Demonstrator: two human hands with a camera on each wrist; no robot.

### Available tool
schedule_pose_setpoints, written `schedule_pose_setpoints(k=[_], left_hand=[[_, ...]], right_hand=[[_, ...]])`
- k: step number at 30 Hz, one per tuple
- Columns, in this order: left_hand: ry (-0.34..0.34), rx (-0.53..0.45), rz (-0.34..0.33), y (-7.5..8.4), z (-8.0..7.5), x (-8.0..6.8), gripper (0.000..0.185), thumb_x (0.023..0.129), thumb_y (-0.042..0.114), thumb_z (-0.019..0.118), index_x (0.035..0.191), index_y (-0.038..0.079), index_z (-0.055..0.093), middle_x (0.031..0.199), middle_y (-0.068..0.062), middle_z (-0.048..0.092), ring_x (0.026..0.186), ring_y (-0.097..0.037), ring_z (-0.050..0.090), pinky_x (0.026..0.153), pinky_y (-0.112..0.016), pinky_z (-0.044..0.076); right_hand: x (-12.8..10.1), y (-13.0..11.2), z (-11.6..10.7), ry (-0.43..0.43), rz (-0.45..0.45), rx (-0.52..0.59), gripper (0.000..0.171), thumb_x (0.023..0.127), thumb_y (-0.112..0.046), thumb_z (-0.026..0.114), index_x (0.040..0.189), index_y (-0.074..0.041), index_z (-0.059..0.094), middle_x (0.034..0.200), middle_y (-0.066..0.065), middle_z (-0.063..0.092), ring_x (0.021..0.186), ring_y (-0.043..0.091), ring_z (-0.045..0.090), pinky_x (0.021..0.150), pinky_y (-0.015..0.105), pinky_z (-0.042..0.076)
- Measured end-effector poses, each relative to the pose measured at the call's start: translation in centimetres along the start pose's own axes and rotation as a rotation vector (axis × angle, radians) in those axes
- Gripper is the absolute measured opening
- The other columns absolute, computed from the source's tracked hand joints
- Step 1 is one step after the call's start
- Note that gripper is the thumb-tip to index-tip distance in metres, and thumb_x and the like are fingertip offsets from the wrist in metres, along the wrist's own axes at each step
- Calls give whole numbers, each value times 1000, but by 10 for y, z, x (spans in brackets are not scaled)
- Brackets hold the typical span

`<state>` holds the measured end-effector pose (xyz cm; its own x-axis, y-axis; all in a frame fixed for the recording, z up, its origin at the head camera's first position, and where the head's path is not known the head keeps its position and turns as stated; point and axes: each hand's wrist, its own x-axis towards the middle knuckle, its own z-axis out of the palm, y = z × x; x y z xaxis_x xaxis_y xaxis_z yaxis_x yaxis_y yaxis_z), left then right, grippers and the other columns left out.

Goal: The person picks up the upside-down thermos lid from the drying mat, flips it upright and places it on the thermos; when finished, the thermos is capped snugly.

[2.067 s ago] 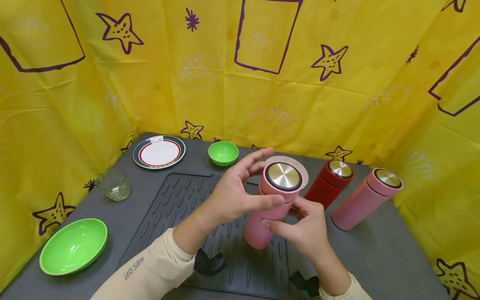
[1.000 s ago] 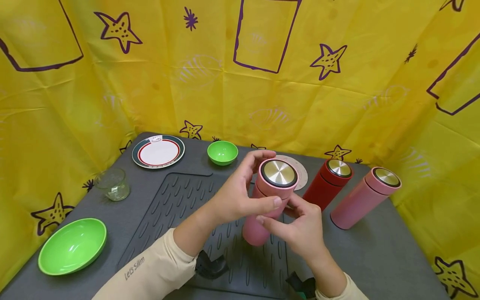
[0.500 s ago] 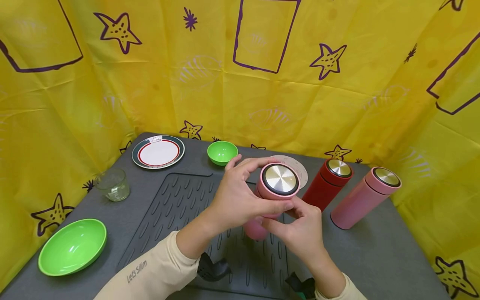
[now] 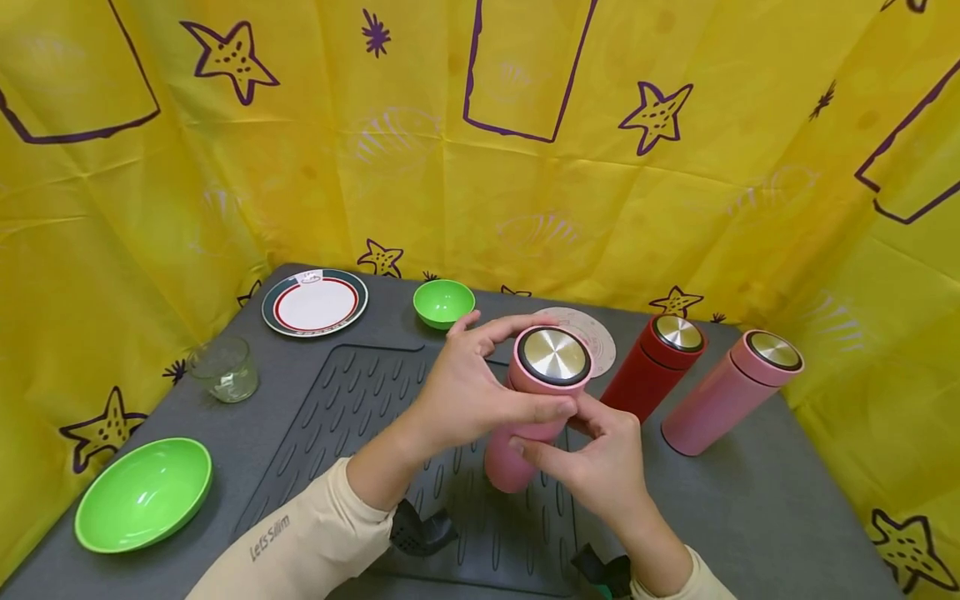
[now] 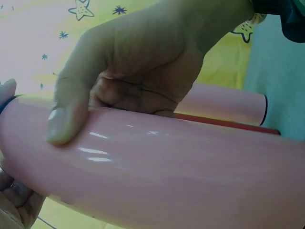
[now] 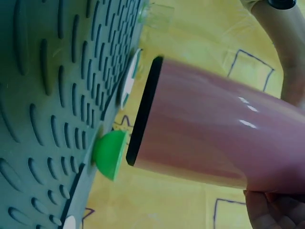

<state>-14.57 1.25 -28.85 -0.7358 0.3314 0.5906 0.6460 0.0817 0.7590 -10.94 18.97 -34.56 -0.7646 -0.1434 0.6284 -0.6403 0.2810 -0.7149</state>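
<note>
A pink thermos [image 4: 512, 467] with a brushed-metal disc on its lid [image 4: 555, 356] is held in both hands, tilted over the dark ribbed mat. Around the lid curls my left hand [image 4: 468, 396], thumb across the near side. Just below, my right hand [image 4: 603, 462] grips the body with thumb in front. The left wrist view shows the right thumb [image 5: 64, 121] pressing the pink wall. In the right wrist view the black base [image 6: 145, 112] hangs clear of the mat. The far-side fingers are partly hidden behind the thermos.
A red thermos [image 4: 648, 375] and another pink thermos [image 4: 720, 404] stand right. Behind the hands lies a pale round plate [image 4: 600, 337]. A small green bowl [image 4: 444, 304], rimmed plate [image 4: 315, 304], glass [image 4: 231, 375] and large green bowl [image 4: 142, 496] surround the mat [image 4: 330, 442].
My left hand has turned around the lid, its thumb now farther right and its fingers shifted along the far side. The thermos has moved slightly left; the right hand keeps its grip.
</note>
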Motion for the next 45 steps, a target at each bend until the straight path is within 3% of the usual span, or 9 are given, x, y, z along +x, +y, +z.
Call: schedule_pose_setpoints(k=[5, 11, 15, 20, 26, 31, 35, 39, 45], left_hand=[[-40, 64, 19, 1, 4, -2, 73, 70, 34, 89, 134, 17, 57, 127, 15, 59, 122, -6, 46, 107, -45, 14], [-77, 12, 71, -5, -6, -8, 80, 87, 65, 55, 147, 14, 42, 137, 6, 49, 126, -12, 42, 104, -43, 33], [-37, 21, 63, -13, -24, -17, 66, 92, 54, 53, 143, 12, 47, 138, 3, 49, 123, -16, 46, 100, -42, 38], [25, 25, 89, -27, -40, -26, 53, 92, 37, 57, 137, 9, 52, 133, 0, 53, 118, -22, 51, 98, -44, 41], [161, -121, 360, -34, -44, -27, 39, 84, 16, 58, 113, -9, 61, 109, -16, 62, 96, -31, 62, 85, -43, 49], [228, -245, 563, -33, -45, -30, 23, 79, 4, 56, 93, -12, 61, 96, -18, 63, 87, -27, 62, 79, -37, 53], [250, -277, 640, -33, -49, -35, 19, 83, 8, 57, 88, -10, 62, 91, -19, 63, 85, -27, 62, 76, -35, 53], [243, -260, 638, -33, -53, -37, 19, 84, 10, 58, 88, -9, 63, 91, -18, 63, 85, -27, 61, 76, -35, 53], [239, -255, 600, -36, -59, -41, 19, 78, 2, 53, 90, -9, 63, 92, -18, 63, 87, -27, 61, 77, -35, 52]], right_hand=[[-6, 0, -6, 12, 27, -25, 41, 64, -2, 89, 100, -12, 73, 91, 0, 73, 79, 16, 69, 72, 30, 57], [-29, 8, -45, 68, 67, -100, 47, 56, 6, 91, 98, -6, 73, 88, 2, 73, 75, 14, 70, 69, 23, 56], [-46, 19, -91, 62, 77, -147, 51, 50, 17, 86, 95, 1, 70, 87, 0, 72, 71, 9, 68, 67, 18, 54], [-61, 33, -150, 160, 300, -308, 48, 58, 18, 83, 101, 1, 70, 87, -7, 71, 71, 7, 66, 65, 15, 52], [-72, 56, -212, 371, 574, -470, 32, 72, 3, 84, 96, -16, 72, 77, -20, 66, 66, -2, 62, 58, 11, 47], [-77, 79, -261, 500, 640, -403, 39, 80, 3, 77, 99, -29, 65, 79, -24, 62, 65, -6, 54, 51, 11, 37], [-68, 99, -283, 545, 664, -281, 43, 82, 4, 75, 108, -28, 61, 89, -20, 61, 74, -6, 55, 58, 7, 38], [-59, 115, -290, 509, 786, -372, 48, 83, -15, 79, 121, -32, 55, 92, -25, 54, 81, -8, 51, 63, 7, 37], [-53, 125, -290, 500, 961, -457, 44, 79, -36, 83, 113, -40, 54, 79, -31, 50, 73, 0, 45, 53, 16, 35]])
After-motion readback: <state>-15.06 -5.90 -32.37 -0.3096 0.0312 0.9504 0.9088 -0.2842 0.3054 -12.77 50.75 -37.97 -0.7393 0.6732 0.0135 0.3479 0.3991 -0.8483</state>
